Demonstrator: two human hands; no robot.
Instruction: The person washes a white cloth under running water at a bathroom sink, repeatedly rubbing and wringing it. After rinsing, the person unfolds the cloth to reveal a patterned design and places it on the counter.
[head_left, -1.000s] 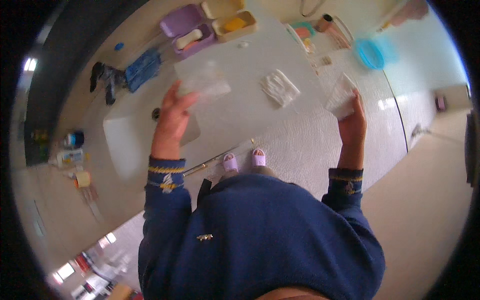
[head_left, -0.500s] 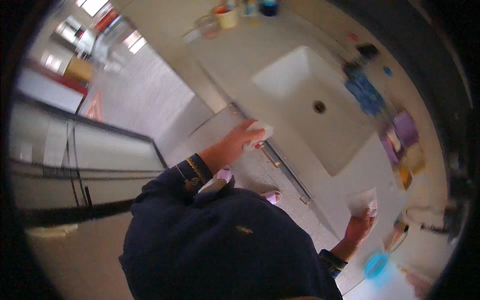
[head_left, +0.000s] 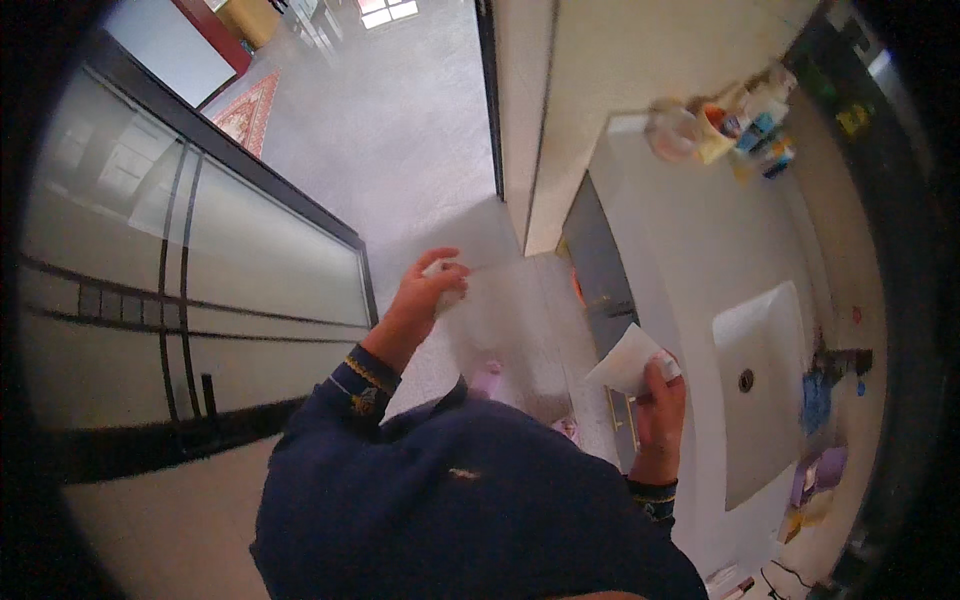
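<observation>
My left hand (head_left: 408, 305), fingers curled, holds a crumpled white tissue (head_left: 452, 292) in front of my body, above the floor. Most of that tissue is hidden inside the palm. A flat white sheet, likely tissue paper (head_left: 626, 362), is pinched by my right hand (head_left: 660, 415), with one corner pointing left. That hand is held up beside the front edge of the washbasin counter (head_left: 680, 260), apart from the white sink (head_left: 765, 430).
A frosted glass door (head_left: 270, 280) with a dark frame stands at left, and a doorway opens ahead. Cups and bottles (head_left: 715, 135) crowd the counter's far end. A blue cloth (head_left: 816, 405) and a purple container (head_left: 820, 475) lie right of the sink. Slippers (head_left: 487, 378) show below me.
My view has turned left toward the doorway, and the sink now sits further right. Both hands have left the counter area; the right one has come up with its sheet.
</observation>
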